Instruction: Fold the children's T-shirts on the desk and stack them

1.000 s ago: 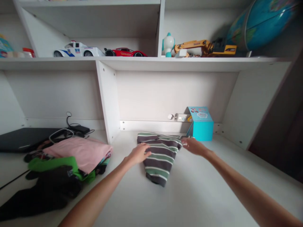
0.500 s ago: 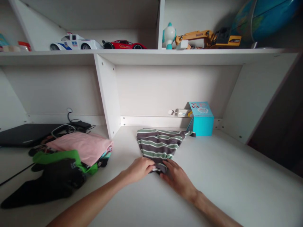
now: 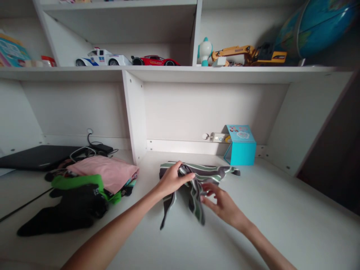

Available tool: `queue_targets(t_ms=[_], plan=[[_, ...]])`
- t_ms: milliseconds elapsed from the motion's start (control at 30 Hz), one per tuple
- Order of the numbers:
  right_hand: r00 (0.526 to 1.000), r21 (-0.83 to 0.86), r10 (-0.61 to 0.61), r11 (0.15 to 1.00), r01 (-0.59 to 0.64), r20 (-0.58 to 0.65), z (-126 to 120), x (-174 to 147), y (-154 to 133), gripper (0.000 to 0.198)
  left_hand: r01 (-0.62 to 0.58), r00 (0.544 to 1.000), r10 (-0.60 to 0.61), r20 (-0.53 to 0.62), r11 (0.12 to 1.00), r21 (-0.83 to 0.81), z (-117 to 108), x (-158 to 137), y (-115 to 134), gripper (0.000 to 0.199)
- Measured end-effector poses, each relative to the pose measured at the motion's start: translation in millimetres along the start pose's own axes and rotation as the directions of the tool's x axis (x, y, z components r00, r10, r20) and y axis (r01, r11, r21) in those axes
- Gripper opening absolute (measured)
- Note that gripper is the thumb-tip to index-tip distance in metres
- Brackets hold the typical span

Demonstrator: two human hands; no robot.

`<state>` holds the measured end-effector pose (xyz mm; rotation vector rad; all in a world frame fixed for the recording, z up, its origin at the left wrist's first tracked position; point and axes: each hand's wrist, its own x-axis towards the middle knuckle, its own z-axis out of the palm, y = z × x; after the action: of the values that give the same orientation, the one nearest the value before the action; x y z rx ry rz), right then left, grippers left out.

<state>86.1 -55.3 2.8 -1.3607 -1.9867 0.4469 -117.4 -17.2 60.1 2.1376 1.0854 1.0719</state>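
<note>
Across the middle of the broad, smooth white desktop, nearer the far panel than the near edge, we have a soft fabric garment striped in dark grey-brown, green and thin white, partly lying and partly lifted; our bare left hand grasps a gathered bunch of it, thumb and fingers closed around the cloth; our bare right hand is just to the right and nearer, its curved fingers and thumb at the edge of a hanging fold, though blur keeps us from telling whether they pinch it. We judge the handling to be partway along: the near part is gathered up off the desktop, while the far part lies spread; the loose ends are not yet brought together or laid flat. As for its look, the garment is rumpled and thin; its far stripes run roughly left to right, bending into creases; one narrow tail droops toward us at the left, another fold hangs at the centre, and a slim end reaches right, just short of the bright blue folded-card stand; well to the left lie a pale pink cloth and a black-and-green fabric heap, both apart from our hands.
</note>
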Motion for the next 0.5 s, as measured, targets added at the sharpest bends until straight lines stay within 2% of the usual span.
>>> queue_targets(t_ms=[67, 133, 200, 233, 300, 400, 500], plan=[[0.994, 0.048, -0.012, 0.999, 0.007, 0.106, 11, -15, -12, 0.051, 0.003, 0.999, -0.003, 0.048, 1.0, 0.001, -1, -5, 1, 0.039], [0.99, 0.059, 0.031, 0.998, -0.039, 0.137, 26, -25, -21, 0.065, 0.006, 0.998, -0.006, 0.07, 1.0, -0.001, 2, -9, 2, 0.046], [0.994, 0.053, 0.083, 0.995, -0.087, 0.073, 42, -27, -25, 0.073, -0.011, 0.993, 0.013, 0.114, 1.0, -0.018, 5, -13, 4, 0.049], [0.995, 0.063, 0.1, 0.993, -0.101, 0.023, 48, -25, -26, 0.07, -0.027, 0.989, 0.031, 0.143, 0.999, -0.026, 6, -15, 6, 0.049], [0.991, 0.094, 0.11, 0.99, -0.102, -0.079, 51, -18, -24, 0.052, -0.074, 0.98, 0.075, 0.185, 0.997, -0.012, 6, -20, 10, 0.045], [0.981, 0.109, 0.075, 0.992, -0.056, -0.179, 26, -14, -19, 0.031, -0.137, 0.979, 0.12, 0.164, 0.986, 0.094, -3, -32, 9, 0.042], [0.951, -0.028, -0.022, 1.0, 0.015, -0.307, -28, -36, -11, 0.034, -0.102, 0.991, 0.075, 0.115, 0.964, 0.245, -20, -52, -3, 0.051]])
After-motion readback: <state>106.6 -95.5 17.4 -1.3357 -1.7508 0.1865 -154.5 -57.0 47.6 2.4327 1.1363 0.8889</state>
